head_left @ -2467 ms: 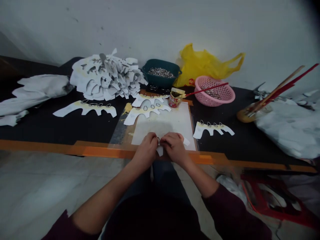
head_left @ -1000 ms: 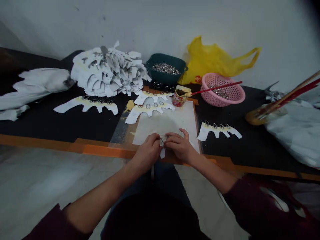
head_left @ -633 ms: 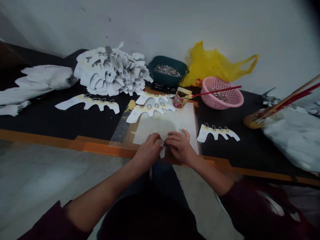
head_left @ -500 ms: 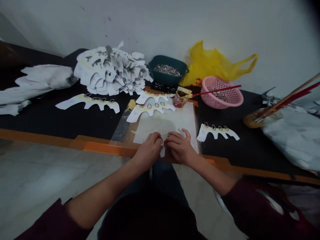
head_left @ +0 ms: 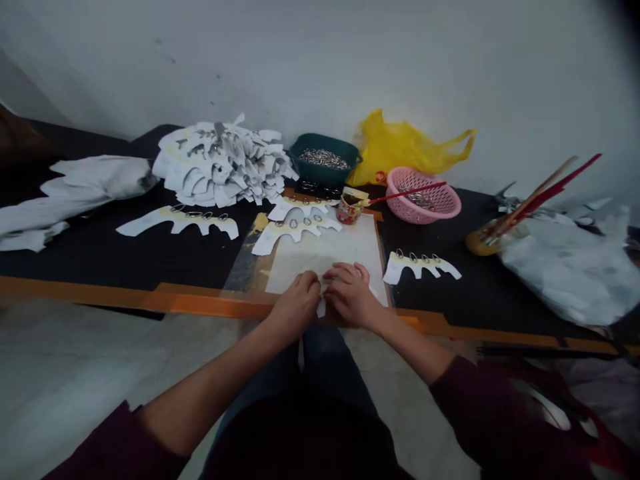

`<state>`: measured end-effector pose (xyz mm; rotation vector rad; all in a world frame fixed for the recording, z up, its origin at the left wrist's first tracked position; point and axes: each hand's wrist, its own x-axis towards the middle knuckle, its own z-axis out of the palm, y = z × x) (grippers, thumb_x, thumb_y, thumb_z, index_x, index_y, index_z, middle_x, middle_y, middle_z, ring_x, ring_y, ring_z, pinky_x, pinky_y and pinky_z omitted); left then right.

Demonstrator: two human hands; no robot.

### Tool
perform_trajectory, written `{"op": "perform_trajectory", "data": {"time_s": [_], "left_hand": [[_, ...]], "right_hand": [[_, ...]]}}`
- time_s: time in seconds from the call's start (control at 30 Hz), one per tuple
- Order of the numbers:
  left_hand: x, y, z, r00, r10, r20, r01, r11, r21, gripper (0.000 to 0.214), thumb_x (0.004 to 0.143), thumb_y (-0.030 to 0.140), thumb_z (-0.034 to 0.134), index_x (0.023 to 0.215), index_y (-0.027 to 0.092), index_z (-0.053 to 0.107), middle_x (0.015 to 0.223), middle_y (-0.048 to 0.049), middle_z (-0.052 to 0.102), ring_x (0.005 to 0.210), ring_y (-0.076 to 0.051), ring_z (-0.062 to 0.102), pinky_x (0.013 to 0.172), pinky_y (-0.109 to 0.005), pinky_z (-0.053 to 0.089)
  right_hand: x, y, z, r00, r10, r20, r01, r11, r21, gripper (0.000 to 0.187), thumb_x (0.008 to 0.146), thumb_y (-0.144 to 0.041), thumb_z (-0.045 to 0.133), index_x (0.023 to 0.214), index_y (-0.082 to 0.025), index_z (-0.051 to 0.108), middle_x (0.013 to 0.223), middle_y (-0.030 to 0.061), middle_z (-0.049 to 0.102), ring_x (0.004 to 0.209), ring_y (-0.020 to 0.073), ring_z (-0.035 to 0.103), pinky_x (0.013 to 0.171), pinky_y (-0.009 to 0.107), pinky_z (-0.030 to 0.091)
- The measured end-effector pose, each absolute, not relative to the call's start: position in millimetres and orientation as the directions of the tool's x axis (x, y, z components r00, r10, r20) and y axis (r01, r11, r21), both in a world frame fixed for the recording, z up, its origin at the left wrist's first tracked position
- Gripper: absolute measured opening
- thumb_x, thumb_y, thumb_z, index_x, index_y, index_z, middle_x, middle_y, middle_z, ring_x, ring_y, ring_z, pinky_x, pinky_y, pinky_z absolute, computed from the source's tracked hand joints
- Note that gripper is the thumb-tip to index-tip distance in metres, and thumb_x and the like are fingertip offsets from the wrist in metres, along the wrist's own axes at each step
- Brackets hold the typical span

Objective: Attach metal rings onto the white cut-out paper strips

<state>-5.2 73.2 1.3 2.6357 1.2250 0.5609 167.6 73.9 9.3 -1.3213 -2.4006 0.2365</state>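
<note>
My left hand point(head_left: 296, 303) is closed, its fingertips pinching a white cut-out piece point(head_left: 321, 309) at the front edge of a white sheet point(head_left: 345, 250). My right hand point(head_left: 353, 293) bends its fingers over the same piece from the other side, thumb and fingertips closed on it. Most of that piece is hidden by the hands. Beyond them, a scalloped white cut-out point(head_left: 273, 238) with metal rings along its yellowish edge lies partly on the sheet. A similar ringed cut-out point(head_left: 400, 269) lies to the right, and another point(head_left: 150, 222) to the left.
Behind the sheet stands a small glue tub point(head_left: 349, 212) with a red-handled brush point(head_left: 407, 193) across it. A green basin point(head_left: 323, 177) and a pink basket point(head_left: 425, 213) hold metal rings. Piled cut-outs point(head_left: 200, 180), a yellow bag point(head_left: 405, 147) and a brush jar point(head_left: 481, 243) stand around.
My head view has shifted a little, so the table's things sit lower and further left. My right fingers have drawn in closer to my left hand over the white piece.
</note>
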Motion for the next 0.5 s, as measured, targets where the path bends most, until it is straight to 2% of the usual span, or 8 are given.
{"op": "perform_trajectory", "data": {"time_s": [0.1, 0.2, 0.37, 0.43, 0.5], "left_hand": [[-6.1, 72.0, -1.9, 0.59, 0.753, 0.29, 0.678, -0.658, 0.328, 0.013, 0.079, 0.006, 0.043, 0.083, 0.013, 0.053, 0.097, -0.011, 0.051, 0.092, -0.021, 0.05, 0.081, -0.036, 0.048], [-9.2, 69.5, -4.1, 0.604, 0.735, 0.308, 0.659, -0.678, 0.326, 0.014, 0.078, 0.006, 0.043, 0.083, 0.012, 0.054, 0.101, -0.0125, 0.05, 0.095, -0.021, 0.05, 0.083, -0.036, 0.047], [-16.4, 56.0, -3.0, 0.611, 0.677, 0.411, 0.671, -0.718, 0.186, 0.014, 0.078, 0.007, 0.045, 0.081, 0.011, 0.058, 0.113, -0.0174, 0.046, 0.114, -0.031, 0.038, 0.092, -0.047, 0.041], [-17.7, 48.5, -3.5, 0.583, 0.688, 0.433, 0.707, -0.691, 0.147, 0.016, 0.078, 0.008, 0.047, 0.086, 0.01, 0.06, 0.115, -0.0182, 0.045, 0.117, -0.033, 0.034, 0.094, -0.048, 0.04], [-17.7, 41.7, -4.7, 0.524, 0.723, 0.45, 0.751, -0.641, 0.156, 0.021, 0.078, 0.009, 0.049, 0.095, 0.012, 0.06, 0.116, -0.0177, 0.045, 0.116, -0.033, 0.034, 0.094, -0.047, 0.039]], "right_hand": [[161.0, 82.6, 8.5, -0.371, 0.911, 0.182, 0.794, 0.413, -0.446, 0.007, 0.074, -0.027, 0.06, 0.077, -0.02, 0.059, 0.103, 0.0032, 0.059, 0.105, 0.0208, 0.047, 0.095, 0.041, 0.021], [156.6, 87.4, 5.7, -0.3, 0.947, 0.112, 0.818, 0.316, -0.481, 0.022, 0.071, -0.027, 0.062, 0.092, -0.02, 0.059, 0.1, 0.0044, 0.058, 0.102, 0.0214, 0.047, 0.09, 0.039, 0.025], [152.1, 85.5, 8.5, -0.376, 0.924, 0.071, 0.839, 0.373, -0.396, 0.036, 0.073, -0.022, 0.061, 0.108, -0.021, 0.056, 0.112, 0.0078, 0.053, 0.109, 0.023, 0.042, 0.093, 0.04, 0.021], [149.5, 85.7, 12.5, -0.41, 0.911, 0.049, 0.839, 0.397, -0.371, 0.04, 0.073, -0.02, 0.06, 0.112, -0.019, 0.054, 0.109, 0.0087, 0.055, 0.107, 0.0233, 0.044, 0.094, 0.041, 0.02], [146.9, 87.4, 16.5, -0.444, 0.896, 0.013, 0.827, 0.415, -0.379, 0.035, 0.071, -0.018, 0.06, 0.106, -0.018, 0.058, 0.099, 0.0078, 0.059, 0.1, 0.0233, 0.047, 0.092, 0.042, 0.021]]}}
